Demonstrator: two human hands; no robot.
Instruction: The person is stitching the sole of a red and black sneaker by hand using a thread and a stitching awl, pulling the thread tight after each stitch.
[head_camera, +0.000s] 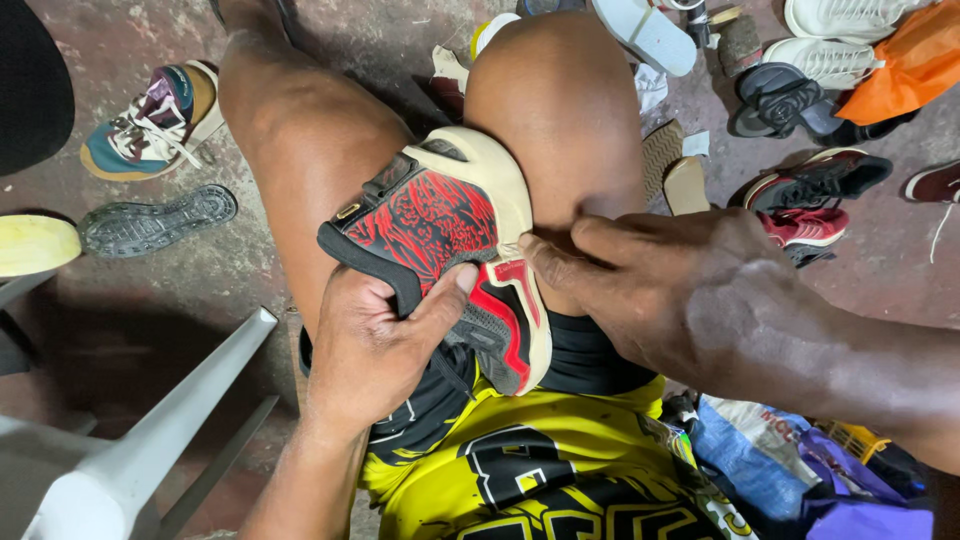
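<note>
A red and black sneaker (440, 225) with a cream sole lies on its side between my bare knees. My left hand (375, 345) grips its black collar from below, thumb pressed on the red upper. My right hand (665, 285) comes in from the right, and its fingertips pinch at the seam where the cream sole meets the upper, near the shoe's middle. What the fingertips hold is too small to make out. I sit in black shorts and a yellow shirt (540, 470).
On the concrete floor lie a colourful sneaker (150, 120), a loose grey sole (155, 222), a yellow sole (35, 245), more shoes (815, 185) and an orange bag (905, 65) at the right. A white chair leg (170, 420) slants at lower left. Bags (800, 470) sit at lower right.
</note>
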